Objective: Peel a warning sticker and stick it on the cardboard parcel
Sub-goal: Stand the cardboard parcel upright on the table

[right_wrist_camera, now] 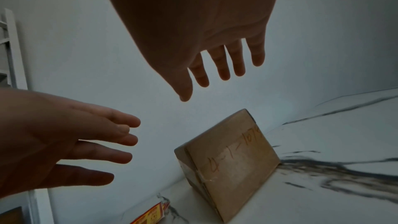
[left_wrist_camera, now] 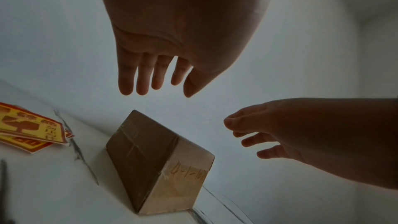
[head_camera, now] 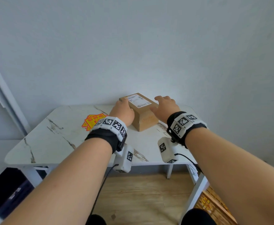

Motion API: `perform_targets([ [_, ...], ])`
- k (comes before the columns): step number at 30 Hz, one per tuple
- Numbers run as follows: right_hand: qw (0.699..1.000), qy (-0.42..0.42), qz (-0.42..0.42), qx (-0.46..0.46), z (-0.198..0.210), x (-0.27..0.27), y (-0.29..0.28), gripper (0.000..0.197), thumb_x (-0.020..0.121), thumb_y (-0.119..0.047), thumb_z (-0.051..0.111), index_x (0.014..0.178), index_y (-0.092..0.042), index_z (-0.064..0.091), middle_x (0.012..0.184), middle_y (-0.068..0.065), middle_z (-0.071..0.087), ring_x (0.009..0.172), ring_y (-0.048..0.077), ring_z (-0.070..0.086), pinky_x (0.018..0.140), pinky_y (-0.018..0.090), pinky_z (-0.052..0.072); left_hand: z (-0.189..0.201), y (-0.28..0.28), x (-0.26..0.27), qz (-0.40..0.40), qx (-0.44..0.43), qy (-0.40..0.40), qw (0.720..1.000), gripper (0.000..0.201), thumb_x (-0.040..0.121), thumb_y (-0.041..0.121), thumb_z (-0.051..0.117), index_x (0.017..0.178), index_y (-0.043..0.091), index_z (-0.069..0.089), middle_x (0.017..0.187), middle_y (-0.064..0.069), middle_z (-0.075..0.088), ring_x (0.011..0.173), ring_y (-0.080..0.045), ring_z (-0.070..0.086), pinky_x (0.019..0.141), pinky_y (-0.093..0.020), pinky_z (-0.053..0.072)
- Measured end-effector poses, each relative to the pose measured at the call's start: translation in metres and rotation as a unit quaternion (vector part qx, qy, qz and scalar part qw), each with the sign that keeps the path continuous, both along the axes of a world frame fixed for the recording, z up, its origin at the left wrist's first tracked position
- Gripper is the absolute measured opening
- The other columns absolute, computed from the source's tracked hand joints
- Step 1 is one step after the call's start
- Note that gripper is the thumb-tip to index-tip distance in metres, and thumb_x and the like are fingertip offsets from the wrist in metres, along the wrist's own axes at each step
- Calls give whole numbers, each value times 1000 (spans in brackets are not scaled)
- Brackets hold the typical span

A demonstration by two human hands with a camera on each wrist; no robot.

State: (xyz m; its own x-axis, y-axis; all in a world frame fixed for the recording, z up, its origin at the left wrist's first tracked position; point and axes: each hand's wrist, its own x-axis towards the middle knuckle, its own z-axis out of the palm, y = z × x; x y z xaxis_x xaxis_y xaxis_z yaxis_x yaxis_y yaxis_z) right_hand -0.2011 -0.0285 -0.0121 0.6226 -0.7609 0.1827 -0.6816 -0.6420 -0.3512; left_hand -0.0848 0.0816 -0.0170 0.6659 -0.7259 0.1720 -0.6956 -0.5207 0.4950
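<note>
Both hands hover above the cardboard parcel [head_camera: 139, 111], apart from it, one on each flank; the left hand [head_camera: 122, 111] is over its 9 o'clock edge and the right hand [head_camera: 165, 105] over its 3 o'clock edge; the wrist views show air between the fingers and the box, so nothing is touched. Each grip is apart and empty, fingers straight and a little spread; the likely reason is that the person means to take the parcel from both sides and square it up or draw it nearer before any sticker goes on, though that is a judgement.

The parcel sits at the 12 o'clock end of the counter [head_camera: 52, 140], close to the wall, turned at a slant so one corner points toward the person; it is a plain brown box, longer than wide, with a white printed shipping label [head_camera: 137, 99] on its top face, clear tape along its seams, and a handwritten orange number on the near end face that seems to read 4-1-107.

The warning stickers [head_camera: 93, 120] lie in a loose fanned stack on the counter at about 9 o'clock of the parcel, just beside the left wrist and well clear of the box; they are yellow with red borders and red print; none looks peeled yet, so the sticking step is still ahead.
</note>
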Motion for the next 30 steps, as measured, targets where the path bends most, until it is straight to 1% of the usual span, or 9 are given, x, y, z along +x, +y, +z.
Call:
perform_targets([
  [5, 999, 11, -3, 31, -13, 13, -22, 46, 98, -32, 40, 141, -16, 41, 141, 12, 45, 131, 31, 40, 101, 44, 39, -11, -28, 7, 9, 35, 15, 999, 47, 100, 25, 41, 143, 6, 37, 140, -18, 46, 125, -35, 51, 101, -41, 42],
  [10, 998, 7, 0, 63, -22, 32, -48, 44, 100, -32, 37, 140, -14, 40, 139, 13, 47, 129, 32, 44, 97, 43, 41, -26, -58, 20, 30, 53, 61, 996, 48, 101, 36, 36, 131, 1, 48, 128, -19, 58, 114, -34, 59, 88, -38, 46],
  [14, 993, -16, 3, 114, -36, 44, -59, 39, 97, -36, 40, 126, -10, 45, 122, 15, 58, 104, 32, 60, 79, 38, 48, -41, -73, 22, 50, 52, 113, 991, 52, 101, 42, 31, 134, 3, 44, 126, -16, 61, 113, -34, 59, 87, -37, 44],
  [17, 989, -40, -22, 138, -39, 46, -60, 42, 91, -38, 45, 123, -9, 47, 122, 14, 53, 102, 33, 60, 74, 38, 48, -46, -74, 23, 54, 35, 143, 988, 49, 102, 38, 31, 135, 4, 44, 128, -16, 59, 116, -34, 58, 90, -38, 43],
  [20, 983, -46, -31, 176, -40, 38, -59, 53, 85, -39, 50, 129, -11, 46, 128, 12, 43, 105, 32, 57, 79, 38, 49, -43, -69, 20, 33, 33, 166, 985, 45, 103, 28, 31, 139, 5, 43, 134, -16, 56, 120, -34, 55, 96, -38, 43],
  [23, 980, -50, -31, 189, -38, 26, -54, 61, 78, -39, 57, 129, -9, 45, 127, 11, 42, 103, 30, 58, 83, 39, 51, -39, -62, 17, -6, 32, 155, 987, 41, 99, 19, 36, 137, 8, 47, 134, -14, 58, 117, -33, 57, 98, -39, 46],
  [26, 980, -86, -26, 176, -37, 17, -44, 58, 73, -35, 64, 121, -7, 48, 121, 10, 49, 96, 28, 61, 68, 34, 49, -35, -52, 10, -21, 15, 115, 993, 40, 91, 12, 44, 129, 12, 53, 127, -9, 62, 109, -30, 60, 90, -37, 50],
  [27, 980, -96, -28, 172, -37, 14, -40, 57, 73, -33, 65, 120, -7, 47, 121, 10, 51, 97, 28, 62, 68, 34, 50, -33, -48, 8, -13, -1, 97, 995, 40, 88, 11, 47, 127, 13, 55, 125, -6, 63, 108, -29, 61, 85, -35, 49],
  [30, 980, -99, -36, 167, -41, 4, -28, 54, 75, -28, 65, 121, -8, 44, 120, 10, 52, 102, 29, 61, 80, 40, 55, -29, -33, -2, 18, -55, 43, 997, 30, 83, 8, 54, 111, 12, 64, 111, -4, 67, 100, -27, 63, 71, -28, 41],
])
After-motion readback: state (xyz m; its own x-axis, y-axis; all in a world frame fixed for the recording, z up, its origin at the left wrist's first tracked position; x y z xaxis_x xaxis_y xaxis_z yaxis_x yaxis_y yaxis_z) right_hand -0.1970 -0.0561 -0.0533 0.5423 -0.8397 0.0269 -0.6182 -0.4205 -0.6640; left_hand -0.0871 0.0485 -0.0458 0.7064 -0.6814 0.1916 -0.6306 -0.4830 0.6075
